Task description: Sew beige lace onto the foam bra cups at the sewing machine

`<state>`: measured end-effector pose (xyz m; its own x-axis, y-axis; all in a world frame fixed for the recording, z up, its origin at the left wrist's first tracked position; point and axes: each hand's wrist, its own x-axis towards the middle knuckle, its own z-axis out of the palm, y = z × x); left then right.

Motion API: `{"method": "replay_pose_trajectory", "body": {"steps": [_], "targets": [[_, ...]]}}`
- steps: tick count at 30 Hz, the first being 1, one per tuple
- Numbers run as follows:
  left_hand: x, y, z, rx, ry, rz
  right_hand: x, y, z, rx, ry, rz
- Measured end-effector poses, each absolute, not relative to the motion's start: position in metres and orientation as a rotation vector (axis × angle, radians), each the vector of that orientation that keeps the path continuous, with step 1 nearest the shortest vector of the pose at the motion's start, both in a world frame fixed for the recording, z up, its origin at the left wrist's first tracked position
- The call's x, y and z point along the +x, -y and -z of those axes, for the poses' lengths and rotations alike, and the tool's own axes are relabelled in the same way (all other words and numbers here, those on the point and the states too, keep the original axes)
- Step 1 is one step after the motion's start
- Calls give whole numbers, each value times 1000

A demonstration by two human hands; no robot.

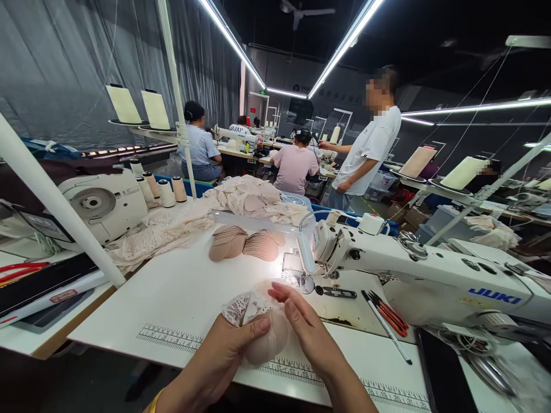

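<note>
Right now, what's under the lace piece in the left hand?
Beneath the lace piece: white tabletop, with its printed ruler visible either side of the left hand. Whatever the lace piece and hand directly cover can't be seen.

1. Most fingers of the left hand (pixel 228 347) are hidden behind the lace piece (pixel 266 341).
2. Whether the right hand (pixel 307 330) pinches its sheer edge cannot be told.
3. Hands and forearms cover stretches of the ruler (pixel 170 337) printed on the tabletop (pixel 142 298).
4. The bottom edge crops the yellow bracelet (pixel 154 400) and black flat device (pixel 447 373).
5. The right edge cuts off the sewing machine (pixel 413 269).
6. The wall lettering (pixel 327 90) is too small to read fully.
</note>
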<state>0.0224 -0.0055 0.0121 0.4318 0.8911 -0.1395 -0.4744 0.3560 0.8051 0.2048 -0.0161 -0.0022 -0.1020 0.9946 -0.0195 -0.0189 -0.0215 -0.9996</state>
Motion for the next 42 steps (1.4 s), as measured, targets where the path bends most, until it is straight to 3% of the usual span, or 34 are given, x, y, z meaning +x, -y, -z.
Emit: {"method": "replay_pose_trajectory", "body": {"steps": [3, 12, 16, 19, 24, 28, 33, 39, 42], "targets": [[22, 5, -11, 742, -658, -983, 207, 14, -3, -1123, 1283, -1285], [23, 2, -10, 670, -705, -982, 199, 43, 1, -1120, 1725, -410], [27, 2, -9, 669, -705, -1001, 193, 45, 3, -1140, 1773, -215], [26, 1, -10, 657, -744, -1038, 194, 51, 5, -1142, 1641, -294], [23, 0, -13, 656, -752, -1049, 203, 58, 4, -1038, 1563, -704], [23, 1, -12, 678, -709, -1009, 215, 42, 4, -1231, 1532, -861], [23, 4, -14, 715, -675, -951, 218, 18, 5, -1212, 1358, -1309], [19, 3, -13, 738, -673, -984, 212, 25, 0, -1130, 1501, -854], [21, 1, -12, 735, -656, -952, 215, 29, 0, -1173, 1563, -971]]}}
